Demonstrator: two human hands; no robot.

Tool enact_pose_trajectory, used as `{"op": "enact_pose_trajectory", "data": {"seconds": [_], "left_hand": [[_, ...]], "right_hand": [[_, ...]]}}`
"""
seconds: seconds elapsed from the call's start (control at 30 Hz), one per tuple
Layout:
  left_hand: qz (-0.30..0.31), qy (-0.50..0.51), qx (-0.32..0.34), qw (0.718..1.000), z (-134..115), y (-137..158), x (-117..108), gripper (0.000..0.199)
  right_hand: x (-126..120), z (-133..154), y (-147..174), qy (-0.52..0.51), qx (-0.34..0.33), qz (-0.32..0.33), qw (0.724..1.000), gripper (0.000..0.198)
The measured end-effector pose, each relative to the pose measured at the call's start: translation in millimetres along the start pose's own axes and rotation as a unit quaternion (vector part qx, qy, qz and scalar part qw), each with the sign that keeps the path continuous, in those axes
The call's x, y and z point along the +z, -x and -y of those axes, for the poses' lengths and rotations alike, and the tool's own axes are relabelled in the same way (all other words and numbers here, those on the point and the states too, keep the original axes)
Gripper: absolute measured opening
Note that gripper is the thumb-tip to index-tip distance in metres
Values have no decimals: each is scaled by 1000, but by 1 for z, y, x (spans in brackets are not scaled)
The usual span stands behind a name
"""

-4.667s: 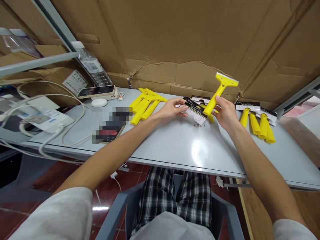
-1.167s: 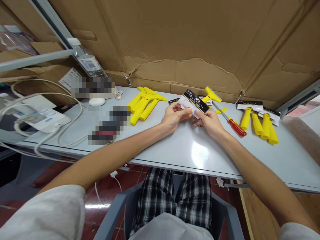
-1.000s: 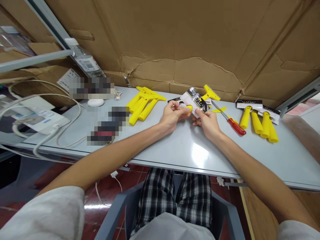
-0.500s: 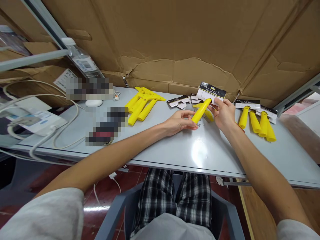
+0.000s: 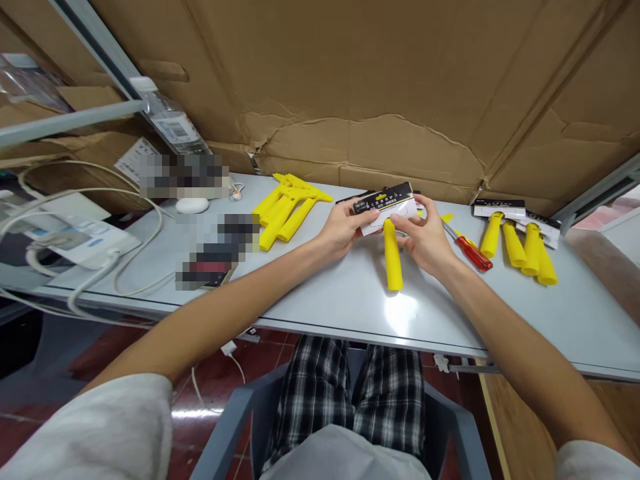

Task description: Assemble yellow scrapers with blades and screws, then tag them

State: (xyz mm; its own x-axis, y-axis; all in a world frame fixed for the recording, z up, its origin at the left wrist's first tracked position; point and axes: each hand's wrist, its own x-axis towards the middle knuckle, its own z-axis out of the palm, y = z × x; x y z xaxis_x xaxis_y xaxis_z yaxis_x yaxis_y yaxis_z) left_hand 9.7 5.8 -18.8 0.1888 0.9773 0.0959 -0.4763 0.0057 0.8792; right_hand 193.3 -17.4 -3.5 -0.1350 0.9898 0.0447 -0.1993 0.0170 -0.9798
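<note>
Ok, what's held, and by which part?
Black-and-white printed card, yellow cylindrical handle protruding below: left hand pinches the card's left end, right hand its right side.

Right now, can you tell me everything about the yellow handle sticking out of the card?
The yellow handle is smooth, rounded and plastic-looking, a bit wider at its free end. It points back toward the person, over the pale table. Its upper end meets the black-and-white card, held by the left hand and right hand. The right thumb is close; touching is hard to tell.
</note>
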Motion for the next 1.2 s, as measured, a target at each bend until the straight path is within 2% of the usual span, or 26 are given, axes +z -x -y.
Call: {"op": "enact_pose_trajectory", "data": {"seconds": [0.07,0.27,0.33,0.4,0.5,0.57,0.63,0.73,0.8,0.87,0.93,1.03,1.13,1.2], "left_hand": [[-16,-5,6,1000,0,-2,-2,46],[-84,-44,47,994,-6,-15,-12,28],[-88,-80,47,992,-9,-17,-14,25],[-78,-158,55,983,-12,-18,-16,23],[-46,-318,75,944,-21,-20,-24,21],[-9,-406,42,913,-31,-24,-34,20],[72,-469,-4,880,-41,-29,-45,21],[162,-544,-48,822,-52,-33,-58,17],[192,-574,-54,794,-55,-34,-61,17],[213,-593,-56,774,-54,-34,-60,19],[217,-627,-52,746,-50,-32,-57,21],[180,-685,-18,706,-41,-29,-50,19],[122,-715,18,688,-31,-24,-43,20],[74,-732,40,676,-27,-19,-37,27]], "right_hand": [[-1,-1,0,32,21,17,999,100],[0,-2,3,90,79,38,992,99],[0,-1,4,111,82,44,989,104],[0,0,5,141,83,47,985,110],[-2,-1,7,200,76,48,976,120],[-2,-1,9,259,49,60,963,117],[0,-2,14,349,9,91,933,98],[8,-2,24,477,-29,137,867,63],[14,-3,32,524,-31,148,838,55],[17,-4,39,548,-27,151,822,57],[19,-6,45,563,-19,156,811,55],[22,-8,48,584,-20,152,797,50],[24,-9,46,602,-24,139,786,49],[25,-9,46,597,-27,134,790,52]]}}
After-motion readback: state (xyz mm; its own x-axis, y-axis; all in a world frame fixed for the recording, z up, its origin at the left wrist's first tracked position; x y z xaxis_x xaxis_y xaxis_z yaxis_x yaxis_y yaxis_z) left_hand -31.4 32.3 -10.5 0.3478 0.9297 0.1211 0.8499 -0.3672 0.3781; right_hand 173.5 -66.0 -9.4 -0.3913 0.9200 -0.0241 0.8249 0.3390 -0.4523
